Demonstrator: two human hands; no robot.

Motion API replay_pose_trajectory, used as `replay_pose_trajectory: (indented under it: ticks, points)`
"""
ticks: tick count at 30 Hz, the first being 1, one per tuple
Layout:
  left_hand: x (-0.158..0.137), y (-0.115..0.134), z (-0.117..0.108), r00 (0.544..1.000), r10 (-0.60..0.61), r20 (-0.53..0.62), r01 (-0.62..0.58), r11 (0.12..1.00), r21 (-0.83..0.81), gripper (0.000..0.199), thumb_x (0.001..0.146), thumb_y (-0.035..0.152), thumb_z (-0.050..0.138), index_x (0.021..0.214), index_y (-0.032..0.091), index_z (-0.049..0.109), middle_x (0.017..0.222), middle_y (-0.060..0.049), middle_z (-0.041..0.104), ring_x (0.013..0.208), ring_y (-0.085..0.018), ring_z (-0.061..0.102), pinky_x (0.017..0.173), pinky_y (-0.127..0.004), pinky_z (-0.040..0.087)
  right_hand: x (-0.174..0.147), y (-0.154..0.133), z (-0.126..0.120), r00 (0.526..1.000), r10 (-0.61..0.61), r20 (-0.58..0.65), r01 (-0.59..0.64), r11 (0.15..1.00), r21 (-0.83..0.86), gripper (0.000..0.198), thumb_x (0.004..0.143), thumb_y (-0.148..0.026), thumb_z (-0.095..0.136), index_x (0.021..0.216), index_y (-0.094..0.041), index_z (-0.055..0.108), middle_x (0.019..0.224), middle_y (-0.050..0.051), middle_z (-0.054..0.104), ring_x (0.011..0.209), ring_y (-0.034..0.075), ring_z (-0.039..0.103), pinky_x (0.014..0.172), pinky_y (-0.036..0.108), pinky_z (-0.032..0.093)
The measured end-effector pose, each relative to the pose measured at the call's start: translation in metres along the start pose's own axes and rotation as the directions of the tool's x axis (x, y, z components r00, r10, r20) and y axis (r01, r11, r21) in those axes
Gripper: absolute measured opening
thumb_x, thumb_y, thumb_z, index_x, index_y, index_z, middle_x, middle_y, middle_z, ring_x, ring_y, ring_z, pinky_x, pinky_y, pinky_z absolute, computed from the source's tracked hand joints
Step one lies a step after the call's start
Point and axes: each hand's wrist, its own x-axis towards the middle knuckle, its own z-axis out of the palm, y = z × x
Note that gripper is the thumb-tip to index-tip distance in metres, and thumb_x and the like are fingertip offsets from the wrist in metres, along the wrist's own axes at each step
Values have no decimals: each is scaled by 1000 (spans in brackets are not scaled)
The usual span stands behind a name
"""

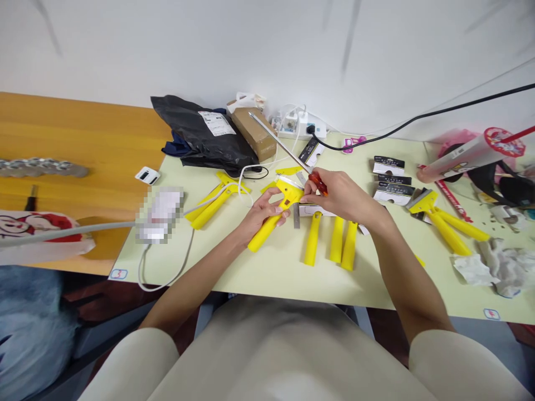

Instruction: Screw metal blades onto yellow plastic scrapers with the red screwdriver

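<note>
My left hand (263,214) is closed around a yellow scraper (267,231), its head tilted up and away from me. In my right hand (336,192) is a screwdriver (283,146) with a red handle; its long shaft points up and to the left, away from the scraper. The fingertips of my right hand are close to the scraper's head, and I cannot make out whether they touch it or pinch something small. Several yellow handles (311,239) lie just right of the held scraper. A thin metal blade strip (296,216) lies between them.
More yellow scrapers lie left (213,209) and right (445,223). Black-and-white packaging cards (393,192), a tumbler (472,156) and crumpled tissue (505,267) are at the right. A black plastic parcel (200,136), a cardboard box (254,131) and a power strip (309,127) stand at the back. Cables cross the table.
</note>
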Motion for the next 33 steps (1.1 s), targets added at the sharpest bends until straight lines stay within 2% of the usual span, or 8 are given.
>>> replay_pose_trajectory:
  ticks: [5, 8, 11, 13, 15, 18, 21, 33]
  points:
    - [1, -1, 3, 999, 7, -42, -10, 998, -63, 52, 77, 17, 84, 122, 25, 60, 108, -5, 68, 76, -11, 64, 60, -21, 45, 3, 3, 0, 997, 53, -53, -54, 999, -5, 46, 85, -48, 84, 82, -24, 46, 77, -3, 59, 65, 15, 45, 65, 32, 34]
    - [5, 1, 6, 988, -5, -154, -22, 985, -171, 55, 74, 13, 82, 123, 25, 62, 116, -6, 67, 79, -9, 63, 61, -18, 45, -10, 1, -17, 997, 34, -68, -37, 998, -49, 45, 98, -60, 68, 82, -25, 44, 74, -3, 53, 64, 15, 42, 64, 33, 34]
    - [9, 3, 3, 975, -7, -224, -46, 972, -229, 56, 74, 8, 78, 125, 24, 60, 121, -8, 67, 81, -7, 63, 65, -16, 47, -35, -5, -48, 994, 19, -107, -27, 997, -73, 39, 111, -56, 41, 93, -25, 55, 78, 1, 58, 67, 18, 51, 65, 36, 40]
    - [11, 4, 0, 972, 10, -234, -66, 970, -233, 57, 76, 6, 76, 126, 24, 59, 123, -9, 67, 82, -7, 64, 67, -16, 48, -53, -10, -68, 988, -49, -148, 37, 996, -87, 31, 109, -53, 50, 105, -26, 65, 88, 4, 67, 72, 20, 60, 66, 38, 46]
    - [12, 4, -3, 971, 27, -236, -84, 969, -232, 57, 76, 5, 75, 127, 24, 57, 122, -9, 67, 82, -7, 64, 67, -15, 48, -67, -14, -82, 945, -144, -294, 122, 988, -93, 23, 98, -49, 73, 110, -29, 74, 100, 5, 76, 83, 25, 70, 73, 43, 54]
    - [12, 2, -6, 972, 43, -232, -96, 971, -219, 59, 76, 6, 76, 127, 24, 56, 119, -8, 69, 82, -7, 65, 66, -15, 47, -76, -19, -87, 804, -178, -567, 178, 982, -57, 29, 77, -38, 96, 101, -34, 82, 100, 2, 81, 94, 33, 78, 78, 48, 62]
    - [14, -3, -8, 970, 40, -239, -86, 979, -186, 59, 76, 8, 79, 129, 24, 56, 118, -7, 70, 82, -7, 65, 65, -15, 46, -72, -18, -77, 738, -154, -657, 254, 965, 59, 36, 73, -32, 98, 102, -39, 78, 96, -2, 79, 97, 35, 80, 78, 51, 66]
    - [14, -15, -17, 960, 63, -274, -70, 997, -15, 58, 78, 18, 85, 127, 25, 53, 105, -4, 73, 76, -9, 66, 68, -21, 47, -54, -15, -39, 869, -106, -483, 231, 951, 206, 31, 94, -37, 81, 115, -33, 59, 111, 2, 78, 107, 30, 79, 94, 54, 68]
